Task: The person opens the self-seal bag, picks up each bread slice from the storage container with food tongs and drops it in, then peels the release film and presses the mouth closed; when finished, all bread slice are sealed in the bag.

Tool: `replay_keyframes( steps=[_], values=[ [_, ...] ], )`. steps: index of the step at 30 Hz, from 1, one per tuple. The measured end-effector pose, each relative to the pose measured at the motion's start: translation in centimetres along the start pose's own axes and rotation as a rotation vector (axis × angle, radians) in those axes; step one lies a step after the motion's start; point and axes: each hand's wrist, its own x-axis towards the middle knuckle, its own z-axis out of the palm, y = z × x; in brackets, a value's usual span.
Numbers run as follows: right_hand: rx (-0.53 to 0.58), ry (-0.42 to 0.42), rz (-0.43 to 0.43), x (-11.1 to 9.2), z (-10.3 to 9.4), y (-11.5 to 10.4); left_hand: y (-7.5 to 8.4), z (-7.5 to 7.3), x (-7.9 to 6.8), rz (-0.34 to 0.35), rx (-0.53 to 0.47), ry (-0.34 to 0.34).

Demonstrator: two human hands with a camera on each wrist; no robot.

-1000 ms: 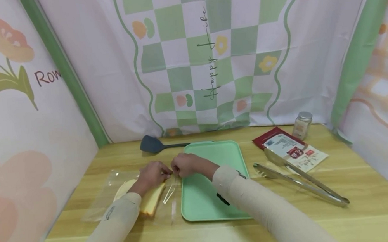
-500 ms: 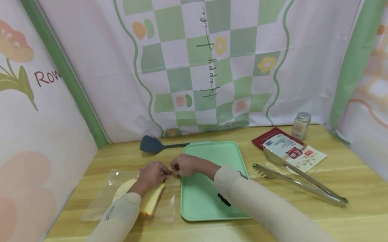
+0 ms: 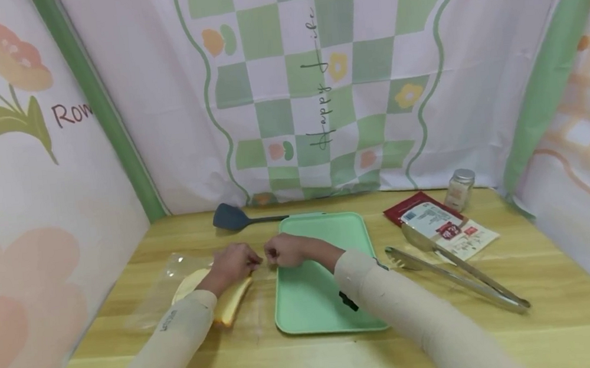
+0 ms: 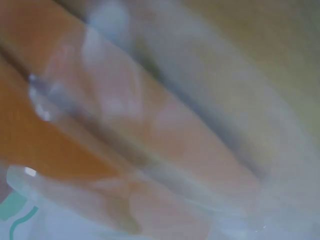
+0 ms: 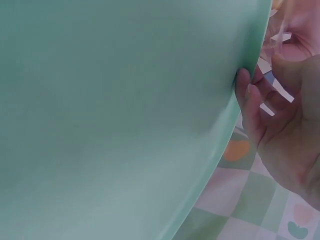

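Sliced bread (image 3: pixel 233 301) in a clear plastic bag (image 3: pixel 162 288) lies at the left of the table. My left hand (image 3: pixel 233 266) reaches over the bread, fingertips pinching the bag at its right end. Close by, my right hand (image 3: pixel 287 250) has curled fingers and pinches the bag's edge beside the left rim of a green tray (image 3: pixel 328 305). The right wrist view shows clear film at the right thumb and fingertips touching the tray's rim. Up close in the left wrist view, blurred brown crust (image 4: pixel 60 145) shows through the plastic.
Behind the bag lies a dark spatula (image 3: pixel 231 218), its handle reaching the tray's back edge. To the tray's right are metal tongs (image 3: pixel 475 285), a red and white food packet (image 3: pixel 437 223) and a lidded glass jar (image 3: pixel 460 190). Printed curtains enclose the table.
My right hand has shifted slightly to the right, widening the small gap between the hands. My left hand stays nearly still over the bread.
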Motion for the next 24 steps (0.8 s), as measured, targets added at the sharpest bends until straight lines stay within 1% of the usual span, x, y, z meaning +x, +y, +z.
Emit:
replay_keyframes(
  steps=[4,9,13,16,19,22,24],
  values=[
    [-0.063,-0.009,-0.012,-0.5,-0.4,-0.3,-0.1,-0.1,0.0,0.01,0.005,0.009],
    [-0.189,0.02,-0.014,-1.7,-0.9,-1.1,0.1,0.0,0.1,0.018,0.005,0.013],
    [-0.302,0.056,-0.026,-3.6,-1.1,-2.5,0.3,-0.1,0.0,0.006,0.003,0.007],
    [-0.351,0.068,-0.034,-5.3,-1.2,-3.8,0.3,0.0,0.0,0.005,0.002,0.004],
    [-0.324,0.082,-0.049,-6.9,-1.2,-4.8,0.1,0.2,0.0,0.007,-0.004,0.006],
    [-0.248,0.117,-0.081,-8.1,-1.2,-5.3,-0.3,0.3,0.1,0.017,-0.027,0.013],
    [-0.188,0.148,-0.105,-8.8,-1.2,-5.5,-0.5,0.3,0.1,0.035,-0.063,0.023]
  ],
)
